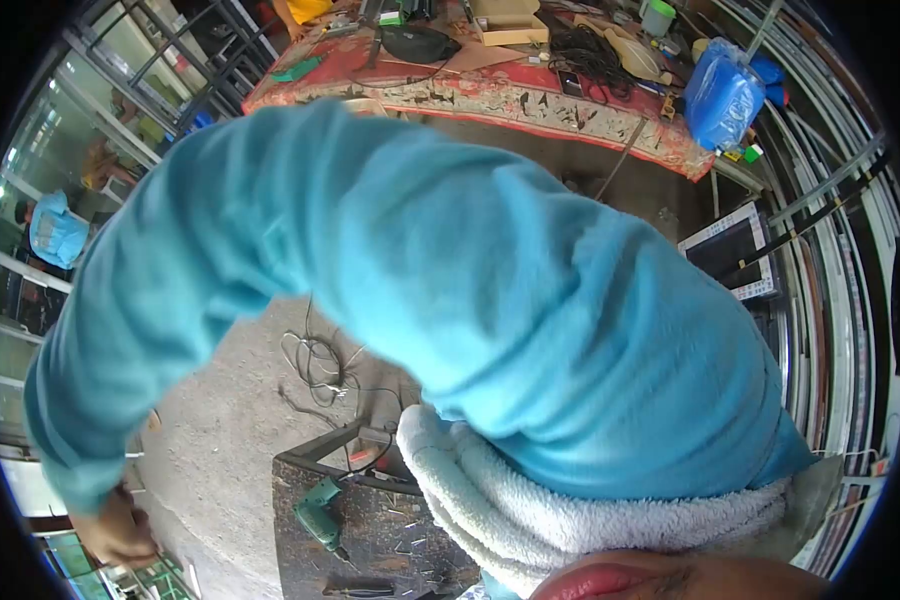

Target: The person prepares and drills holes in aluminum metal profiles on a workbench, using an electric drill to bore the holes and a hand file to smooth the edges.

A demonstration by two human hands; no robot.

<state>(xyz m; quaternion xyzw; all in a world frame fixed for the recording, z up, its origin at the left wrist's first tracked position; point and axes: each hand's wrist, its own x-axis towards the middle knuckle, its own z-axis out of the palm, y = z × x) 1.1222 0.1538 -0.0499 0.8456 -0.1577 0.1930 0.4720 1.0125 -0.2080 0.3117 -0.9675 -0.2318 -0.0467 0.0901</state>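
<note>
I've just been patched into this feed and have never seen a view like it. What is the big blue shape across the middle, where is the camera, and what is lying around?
There is no machine: a person wears the camera on the head, and its fisheye lens bends the edges. The big blue shape is that person's arm in a light blue long sleeve, stretched across the view to the lower left. It ends in a hand at the frame edge, closed as if gripping, but what it grips is cut off, and I cannot tell which hand it is. A white fluffy towel lies around the person's neck or shoulder. Below it stands a dark speckled work surface with a green power drill and scattered small bits. On the concrete floor lies a tangle of thin cable. At the top is a worn red table cluttered with tools, beside a blue plastic jerrycan.
</note>
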